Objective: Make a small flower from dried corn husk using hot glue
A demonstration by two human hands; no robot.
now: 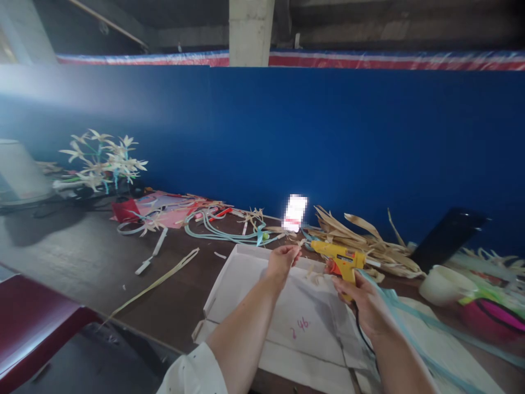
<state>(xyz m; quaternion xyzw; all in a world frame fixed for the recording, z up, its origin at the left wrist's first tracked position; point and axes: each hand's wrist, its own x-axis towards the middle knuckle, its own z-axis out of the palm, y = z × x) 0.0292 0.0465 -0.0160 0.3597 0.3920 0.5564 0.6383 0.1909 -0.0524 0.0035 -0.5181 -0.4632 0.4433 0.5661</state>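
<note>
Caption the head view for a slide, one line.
Right hand points a yellow glue gun toward a small pale piece pinched in the left hand, above white cardboard.

You're in some sort of craft workshop — glue gun point(338, 255), dried husks point(381, 249) and pale handmade flowers point(121, 164) across your worktable point(176, 290), plain blue partition point(369, 131) and bare concrete pillar point(251, 33) behind.

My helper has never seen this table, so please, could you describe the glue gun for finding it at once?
Below the blue partition, find the opened white box on the brown table. At its upper right, the right hand grips the glue gun. Its bright yellow body sets it apart from the tan husks behind.
</note>
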